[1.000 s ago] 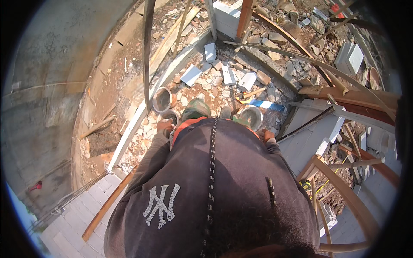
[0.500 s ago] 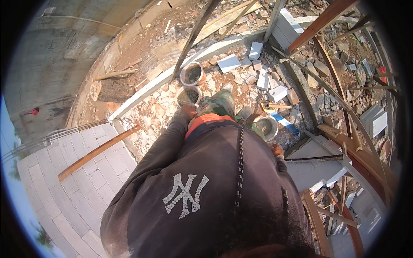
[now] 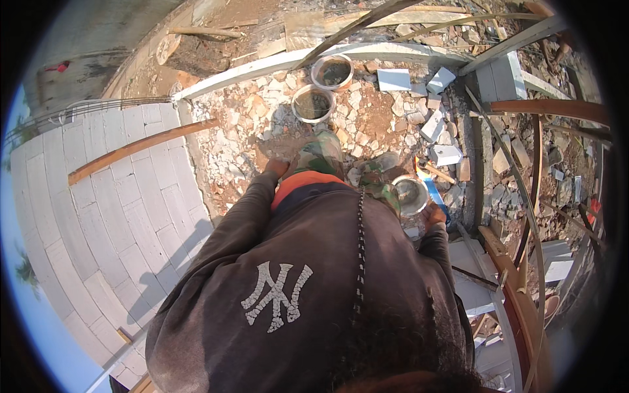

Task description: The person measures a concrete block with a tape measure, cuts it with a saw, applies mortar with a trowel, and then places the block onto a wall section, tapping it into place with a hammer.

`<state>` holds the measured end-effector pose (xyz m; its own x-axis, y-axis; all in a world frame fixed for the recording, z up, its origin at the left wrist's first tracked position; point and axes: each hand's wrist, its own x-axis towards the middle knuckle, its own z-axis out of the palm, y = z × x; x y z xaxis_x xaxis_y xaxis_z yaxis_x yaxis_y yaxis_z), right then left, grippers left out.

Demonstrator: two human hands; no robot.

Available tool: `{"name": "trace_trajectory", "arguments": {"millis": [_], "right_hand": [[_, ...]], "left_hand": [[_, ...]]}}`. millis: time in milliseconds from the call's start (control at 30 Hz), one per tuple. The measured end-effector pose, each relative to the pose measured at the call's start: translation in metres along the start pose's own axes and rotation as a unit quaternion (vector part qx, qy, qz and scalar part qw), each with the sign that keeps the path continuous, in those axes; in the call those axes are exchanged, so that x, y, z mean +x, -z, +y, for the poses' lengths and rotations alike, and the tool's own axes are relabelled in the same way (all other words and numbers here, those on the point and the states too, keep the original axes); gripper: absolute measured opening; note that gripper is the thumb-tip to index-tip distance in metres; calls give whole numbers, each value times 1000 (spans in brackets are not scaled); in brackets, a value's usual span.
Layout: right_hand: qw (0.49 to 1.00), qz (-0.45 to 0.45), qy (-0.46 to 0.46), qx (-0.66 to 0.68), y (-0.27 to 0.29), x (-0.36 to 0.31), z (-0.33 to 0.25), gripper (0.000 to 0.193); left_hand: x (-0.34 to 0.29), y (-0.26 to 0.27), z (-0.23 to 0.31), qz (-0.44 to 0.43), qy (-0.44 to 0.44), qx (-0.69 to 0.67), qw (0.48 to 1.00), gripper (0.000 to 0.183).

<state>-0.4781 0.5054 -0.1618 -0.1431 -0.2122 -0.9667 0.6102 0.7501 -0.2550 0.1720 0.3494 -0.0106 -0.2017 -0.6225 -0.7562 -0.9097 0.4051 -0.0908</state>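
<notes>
My left hand [image 3: 278, 167] hangs beside my left thigh, over the rubble; its fingers are too small and shaded to read. Ahead of it stands a round bucket [image 3: 313, 120] with a pale rim and grey contents, and behind that a second similar bucket [image 3: 332, 88]. My right hand [image 3: 433, 213] is at the right side of a third bucket [image 3: 409, 196], which holds a grey mix. Whether the fingers grip its rim I cannot make out. Just beyond that hand lies a blue, flat, blade-like tool [image 3: 433, 191], with a wooden handle [image 3: 441, 173] next to it.
Broken stone and rubble [image 3: 249, 131] cover the ground, bounded ahead by a pale low beam [image 3: 262, 64]. White blocks [image 3: 394, 80] lie ahead to the right. A grey block wall [image 3: 118, 203] with a plank [image 3: 141, 149] is left; timber poles [image 3: 538, 177] stand right.
My view has turned to the right. My left hand, earlier beside the nearer left bucket, is now apart from it. My right hand has come up beside the right bucket.
</notes>
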Motion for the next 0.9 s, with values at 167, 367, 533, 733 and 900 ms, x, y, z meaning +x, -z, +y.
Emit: {"name": "trace_trajectory", "arguments": {"millis": [167, 367, 533, 733, 900], "right_hand": [[993, 38, 25, -113, -47, -6, -35, 51], [988, 35, 32, -148, -122, -29, -52, 43], [977, 56, 55, -197, -193, -65, -30, 48], [964, 81, 50, -249, -265, -98, 32, 35], [385, -59, 279, -878, -320, -121, 63, 39]], "left_hand": [[-47, -63, -13, 97, 143, -279, 945, 38], [-78, -137, -49, 7, 123, -223, 967, 54], [-76, -172, -80, 16, 154, -326, 933, 49], [-103, -200, -156, 168, 131, -292, 932, 30], [-142, -270, -208, 85, 205, -364, 904, 24]]}}
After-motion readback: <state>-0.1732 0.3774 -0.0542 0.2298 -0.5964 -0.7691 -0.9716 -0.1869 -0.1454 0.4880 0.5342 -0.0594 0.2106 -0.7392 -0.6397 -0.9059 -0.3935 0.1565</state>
